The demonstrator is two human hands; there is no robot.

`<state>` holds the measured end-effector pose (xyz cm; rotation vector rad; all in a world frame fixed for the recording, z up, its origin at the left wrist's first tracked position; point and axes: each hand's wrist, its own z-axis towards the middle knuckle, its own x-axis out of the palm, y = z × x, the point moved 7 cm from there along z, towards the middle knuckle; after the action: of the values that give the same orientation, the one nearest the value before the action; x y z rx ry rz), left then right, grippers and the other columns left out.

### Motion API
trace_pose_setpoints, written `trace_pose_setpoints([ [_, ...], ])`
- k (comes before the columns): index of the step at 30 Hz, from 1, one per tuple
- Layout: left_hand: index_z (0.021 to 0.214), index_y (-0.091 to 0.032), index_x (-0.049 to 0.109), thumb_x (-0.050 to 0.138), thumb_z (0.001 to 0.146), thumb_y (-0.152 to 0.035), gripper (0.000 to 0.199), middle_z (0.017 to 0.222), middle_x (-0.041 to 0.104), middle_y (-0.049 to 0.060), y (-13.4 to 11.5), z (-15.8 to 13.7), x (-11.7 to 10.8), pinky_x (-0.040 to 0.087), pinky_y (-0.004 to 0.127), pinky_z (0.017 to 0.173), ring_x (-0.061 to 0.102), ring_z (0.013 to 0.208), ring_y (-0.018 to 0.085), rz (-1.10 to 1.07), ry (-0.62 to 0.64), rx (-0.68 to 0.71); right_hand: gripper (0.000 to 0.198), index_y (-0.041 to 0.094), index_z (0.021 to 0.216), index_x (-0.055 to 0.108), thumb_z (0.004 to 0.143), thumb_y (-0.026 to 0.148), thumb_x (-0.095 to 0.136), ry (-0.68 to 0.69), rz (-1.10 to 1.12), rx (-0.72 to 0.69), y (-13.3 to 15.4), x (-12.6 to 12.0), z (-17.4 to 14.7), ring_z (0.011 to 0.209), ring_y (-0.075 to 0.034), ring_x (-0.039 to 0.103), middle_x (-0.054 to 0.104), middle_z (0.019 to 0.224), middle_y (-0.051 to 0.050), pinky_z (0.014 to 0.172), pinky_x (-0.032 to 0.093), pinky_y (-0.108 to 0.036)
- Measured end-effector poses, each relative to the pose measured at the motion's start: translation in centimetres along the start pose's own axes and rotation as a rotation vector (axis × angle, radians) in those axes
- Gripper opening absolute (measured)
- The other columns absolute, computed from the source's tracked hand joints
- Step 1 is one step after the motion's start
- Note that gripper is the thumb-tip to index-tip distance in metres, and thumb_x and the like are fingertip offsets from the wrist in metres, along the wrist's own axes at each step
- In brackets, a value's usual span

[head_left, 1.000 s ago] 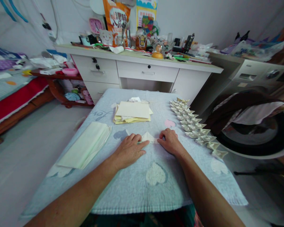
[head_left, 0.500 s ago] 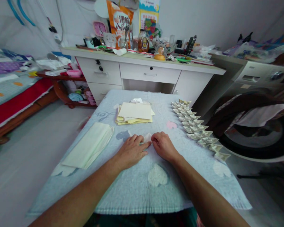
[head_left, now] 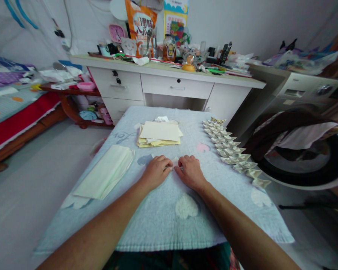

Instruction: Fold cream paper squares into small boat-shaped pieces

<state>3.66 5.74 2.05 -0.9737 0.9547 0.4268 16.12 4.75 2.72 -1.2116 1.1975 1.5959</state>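
Note:
Near the middle of the cloth-covered table (head_left: 157, 221), a small piece of white paper (head_left: 175, 161) lies mostly hidden under my fingers. My left hand (head_left: 157, 170) grips its left side, fingers curled and thumb tip against it. On the other side my right hand (head_left: 190, 170) pinches the paper, its thumb close to the left thumb. Just beyond my hands sits a stack of cream and yellow paper sheets (head_left: 160, 132). Left of my left hand lies a pile of long pale paper sheets (head_left: 105, 172). Folded paper boats (head_left: 229, 150) stand in rows to the right.
Behind the table is a white desk (head_left: 177, 84) crowded with jars, an orange bag (head_left: 141, 26) and a pink clock (head_left: 116, 33). A washing machine (head_left: 304, 112) with its door open and clothes hanging out stands right. A bed (head_left: 22, 116) is at far left.
My left hand's fingers have gone from stretched out flat to curled around the paper. My right hand has shifted slightly left, and the thumbs are now close together.

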Motion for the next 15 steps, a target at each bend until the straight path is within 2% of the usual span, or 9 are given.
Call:
trace_pose_setpoints([
  [3,0.084,-0.02,0.062,0.056,0.084,-0.021,0.006,0.086,0.061,0.003,0.3,0.4,0.2,0.041,0.032,0.08,0.055,0.087,0.019,0.013,-0.027,-0.048,0.026,0.019,0.087,0.057,0.088,0.045,0.053,-0.014,-0.017,0.006,0.2,-0.1,0.0,0.089,-0.023,0.048,0.061,0.093,-0.007,0.074,0.028,-0.033],
  [8,0.086,-0.022,0.063,0.058,0.081,-0.021,0.006,0.089,0.059,0.003,0.5,0.2,0.1,0.038,0.033,0.082,0.052,0.089,0.021,0.077,-0.029,-0.078,0.03,0.019,0.089,0.056,0.085,0.049,0.056,0.002,-0.018,0.04,0.3,0.1,0.0,0.091,-0.024,0.048,0.06,0.095,-0.009,0.077,0.029,-0.034],
  [15,0.084,-0.025,0.064,0.061,0.079,-0.032,0.009,0.094,0.057,0.003,1.9,-0.5,-0.9,0.033,0.035,0.077,0.048,0.095,0.025,0.17,-0.001,-0.251,0.038,0.022,0.111,0.05,0.081,0.043,0.06,-0.02,0.016,0.106,-0.9,-0.3,-0.3,0.099,-0.026,0.048,0.057,0.104,-0.008,0.082,0.031,-0.036],
])
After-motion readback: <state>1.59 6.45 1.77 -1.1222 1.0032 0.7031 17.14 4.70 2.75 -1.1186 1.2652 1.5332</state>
